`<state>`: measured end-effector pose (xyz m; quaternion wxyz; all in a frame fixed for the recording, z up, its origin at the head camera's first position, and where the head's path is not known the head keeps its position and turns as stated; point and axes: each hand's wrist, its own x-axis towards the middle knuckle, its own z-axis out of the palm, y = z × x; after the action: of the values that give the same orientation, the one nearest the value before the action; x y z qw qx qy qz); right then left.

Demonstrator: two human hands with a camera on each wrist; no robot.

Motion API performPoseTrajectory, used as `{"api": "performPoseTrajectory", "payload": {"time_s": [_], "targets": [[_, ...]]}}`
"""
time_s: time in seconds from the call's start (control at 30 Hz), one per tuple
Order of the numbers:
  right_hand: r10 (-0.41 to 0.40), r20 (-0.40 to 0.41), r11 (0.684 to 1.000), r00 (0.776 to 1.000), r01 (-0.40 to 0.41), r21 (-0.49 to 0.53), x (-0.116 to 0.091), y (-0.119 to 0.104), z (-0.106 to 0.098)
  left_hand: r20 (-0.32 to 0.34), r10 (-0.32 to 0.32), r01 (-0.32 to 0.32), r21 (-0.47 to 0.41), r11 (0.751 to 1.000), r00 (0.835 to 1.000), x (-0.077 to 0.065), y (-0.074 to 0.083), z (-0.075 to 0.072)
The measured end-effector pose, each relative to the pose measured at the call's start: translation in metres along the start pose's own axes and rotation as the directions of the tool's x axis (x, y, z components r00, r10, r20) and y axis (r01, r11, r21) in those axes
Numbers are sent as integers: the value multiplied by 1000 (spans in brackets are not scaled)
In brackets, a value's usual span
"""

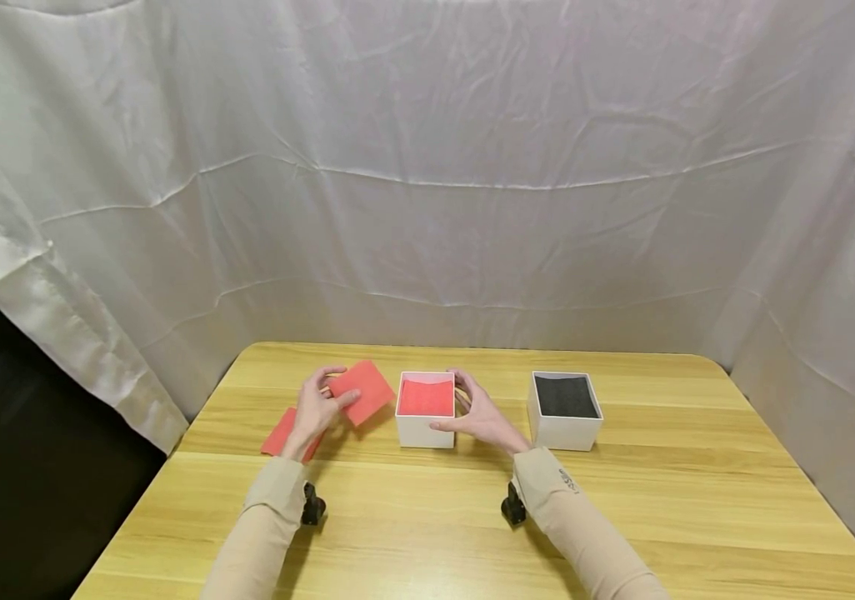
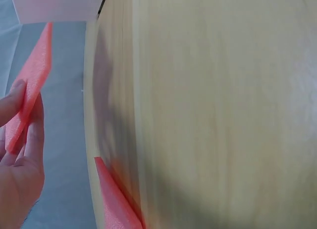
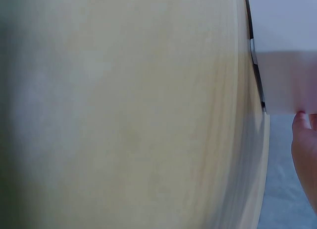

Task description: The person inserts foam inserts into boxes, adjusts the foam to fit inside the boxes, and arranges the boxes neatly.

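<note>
My left hand [image 1: 315,410] pinches a thin red foam square [image 1: 364,392] between thumb and fingers. In the head view the square is tilted, just left of a white box [image 1: 416,432]; the left wrist view shows the foam sheet [image 2: 37,65] nearly edge-on, above the table. Inside the open-topped box lies more red foam [image 1: 427,399]. My right hand [image 1: 482,414] holds this box at its right side, thumb on the front face and fingers by the back right corner. Another red foam piece [image 1: 277,433] rests on the table, partly hidden under my left wrist.
To the right stands a second white box [image 1: 566,432] with a dark grey foam lining [image 1: 566,397]. The wooden table [image 1: 427,525] ends in front of a hanging pale curtain [image 1: 472,250]. A black surface [image 1: 15,467] lies beyond the table at left.
</note>
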<state>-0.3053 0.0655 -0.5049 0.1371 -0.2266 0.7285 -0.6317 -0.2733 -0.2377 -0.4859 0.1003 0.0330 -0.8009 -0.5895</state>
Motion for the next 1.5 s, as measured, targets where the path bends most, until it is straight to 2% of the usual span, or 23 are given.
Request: {"api": "performPoseTrajectory", "payload": {"time_s": [0.23, 0.4, 0.67, 0.8, 0.87, 1.1, 1.27, 1.5], "targets": [[-3, 2, 1000, 1000, 3, -1, 0, 0, 0, -41, -23, 19, -101, 995, 999, 0, 6, 1], [-7, -5, 1000, 1000, 7, -10, 1, 1, -1, -67, 6, -18, -183, 983, 998, 0, 13, 2], [-8, -7, 1000, 1000, 8, -7, 1, 2, -1, -57, 63, -74, -235, 969, 996, 0, 20, 6], [-5, -7, 1000, 1000, 5, -5, 1, 2, 0, -60, 70, -84, -277, 957, 996, 1, 24, 10], [-6, -6, 1000, 1000, 6, -6, 0, 1, 0, -62, 65, -80, -285, 955, 996, 1, 26, 11], [-11, -4, 1000, 1000, 11, -5, 0, 1, 0, -79, -15, -14, -353, 935, 997, 2, 36, 17], [-12, 1, 1000, 1000, 12, 4, 1, 1, 0, -73, -31, 1, -384, 923, 997, 1, 42, 20], [-14, -5, 1000, 1000, 14, -3, 1, 1, 1, -45, -29, 10, -380, 925, 999, 2, 46, 25]]}}
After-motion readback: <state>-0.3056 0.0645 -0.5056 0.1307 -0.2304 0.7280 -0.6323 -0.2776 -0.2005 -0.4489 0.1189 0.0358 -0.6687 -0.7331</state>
